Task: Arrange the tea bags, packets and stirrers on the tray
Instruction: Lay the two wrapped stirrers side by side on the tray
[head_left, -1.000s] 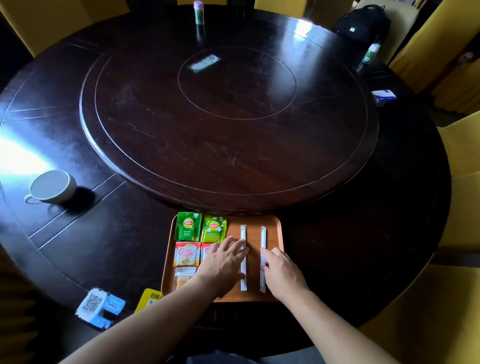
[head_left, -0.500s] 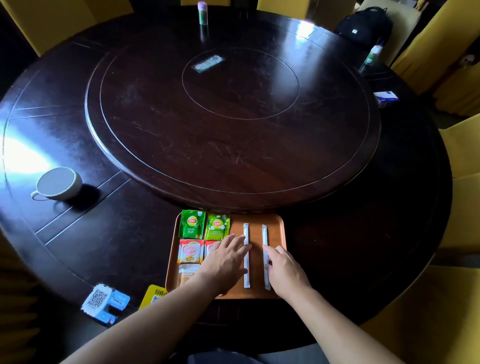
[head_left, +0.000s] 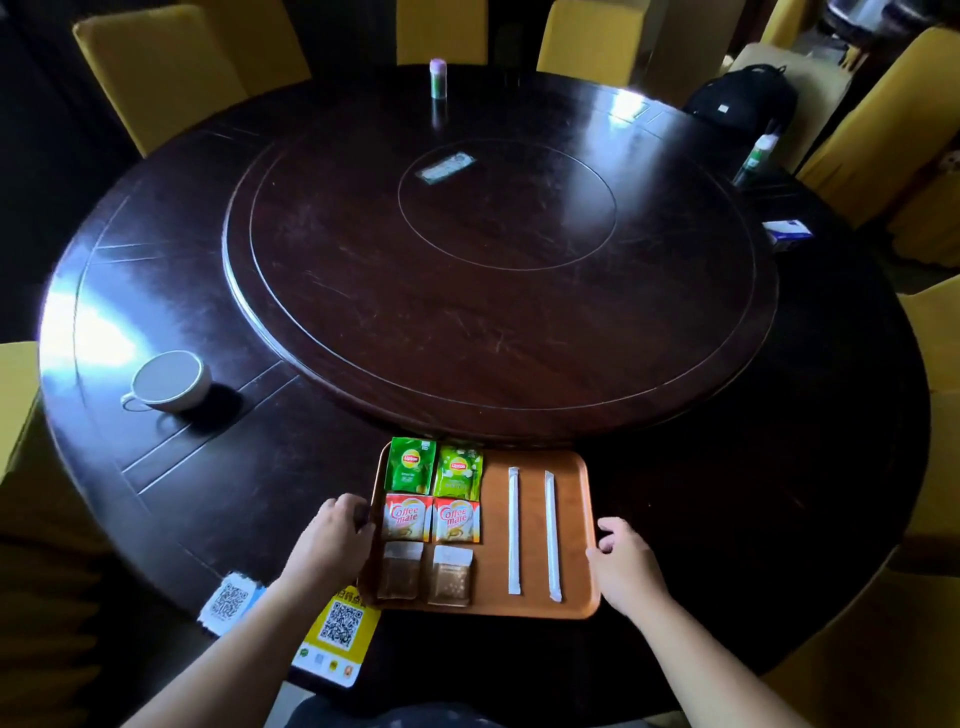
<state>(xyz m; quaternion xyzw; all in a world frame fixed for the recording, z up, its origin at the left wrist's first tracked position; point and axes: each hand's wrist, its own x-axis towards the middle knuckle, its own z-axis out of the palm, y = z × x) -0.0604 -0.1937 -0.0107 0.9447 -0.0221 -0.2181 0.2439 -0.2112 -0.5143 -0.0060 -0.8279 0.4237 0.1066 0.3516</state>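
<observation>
An orange-brown tray (head_left: 532, 605) lies at the near edge of the dark round table. Its left half holds two green Lipton tea bags (head_left: 410, 465), two Coffee mate packets (head_left: 408, 518) below them, and two brown packets (head_left: 399, 570) nearest me, in neat rows. Two white wrapped stirrers (head_left: 514, 530) lie parallel on the right half. My left hand (head_left: 335, 538) curls over the tray's left rim. At the right rim, my right hand (head_left: 626, 569) has fingers and thumb against the edge.
A raised turntable (head_left: 498, 270) fills the table's middle just beyond the tray. A white cup (head_left: 169, 382) stands at the left. Two QR-code cards (head_left: 337, 634) lie near my left forearm. A small bottle (head_left: 438, 78), a spray bottle (head_left: 756, 156) and yellow chairs ring the far side.
Both hands left the stirrers in the tray's middle and moved outward to its left and right rims. The two brown packets and second Coffee mate packet are now uncovered.
</observation>
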